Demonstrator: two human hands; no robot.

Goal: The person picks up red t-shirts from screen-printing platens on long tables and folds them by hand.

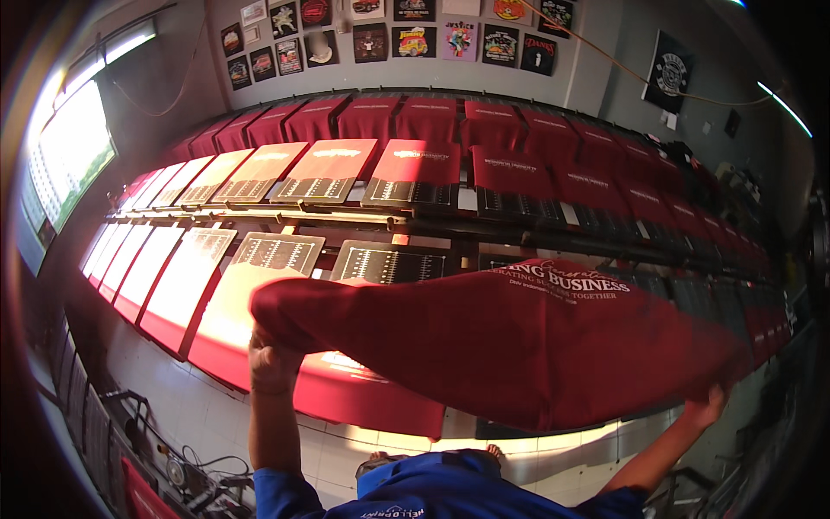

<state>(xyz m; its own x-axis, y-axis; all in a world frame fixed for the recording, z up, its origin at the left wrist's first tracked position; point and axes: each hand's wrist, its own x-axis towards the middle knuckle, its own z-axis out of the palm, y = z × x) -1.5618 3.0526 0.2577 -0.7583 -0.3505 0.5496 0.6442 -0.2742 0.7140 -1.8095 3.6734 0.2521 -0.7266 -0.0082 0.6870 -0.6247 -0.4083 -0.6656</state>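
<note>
Closest, the left hand (277, 359) and right hand (711, 405) each grip an end of a red printed cloth (519, 350), spread between them over the near row of dark boards (393, 262). Beyond, red fabric (428, 118) drapes further boards (517, 204); pictures (413, 42) line the far wall (484, 78).

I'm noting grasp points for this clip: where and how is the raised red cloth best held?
Probably at its left and right ends, approached from the wearer's side. The red cloth is wide and limp, hanging between the left hand and right hand, so end grips should support its span while keeping fingers off the white print near the far edge.
</note>
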